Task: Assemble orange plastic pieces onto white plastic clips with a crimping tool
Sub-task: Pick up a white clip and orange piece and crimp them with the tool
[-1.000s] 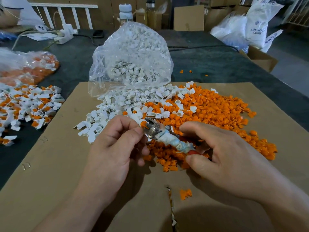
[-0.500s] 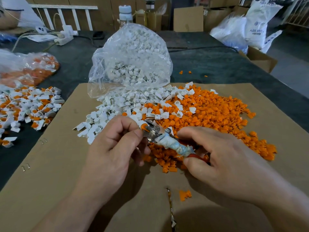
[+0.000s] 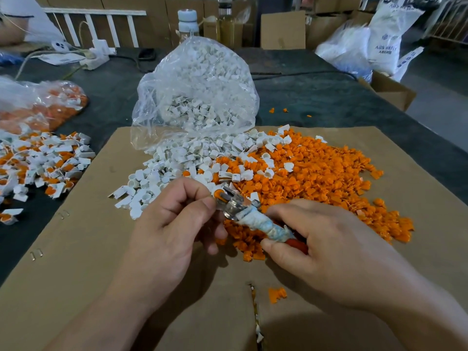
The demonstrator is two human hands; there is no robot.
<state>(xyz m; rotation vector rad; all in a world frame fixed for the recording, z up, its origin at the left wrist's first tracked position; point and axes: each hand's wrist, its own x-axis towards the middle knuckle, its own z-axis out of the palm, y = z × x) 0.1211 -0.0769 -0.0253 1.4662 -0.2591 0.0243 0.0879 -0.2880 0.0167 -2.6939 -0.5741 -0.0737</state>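
The crimping tool (image 3: 249, 216) is gripped by its taped handle in the right hand (image 3: 329, 247), above the cardboard sheet (image 3: 76, 262) on the table (image 3: 329, 102). The left hand (image 3: 174, 224) pinches a small orange-and-white part (image 3: 218, 194) at the tool's metal head, near the heaped white clips (image 3: 177, 168) and orange pieces (image 3: 316, 178).

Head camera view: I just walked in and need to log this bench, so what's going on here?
A person's right hand holds a tape-wrapped, red-handled metal crimping tool, while the left hand pinches an orange-and-white plastic part at the tool's head. On the brown cardboard sheet, loose white plastic clips spill from a clear plastic bag beside a heap of orange plastic pieces. Assembled parts lie piled far left.
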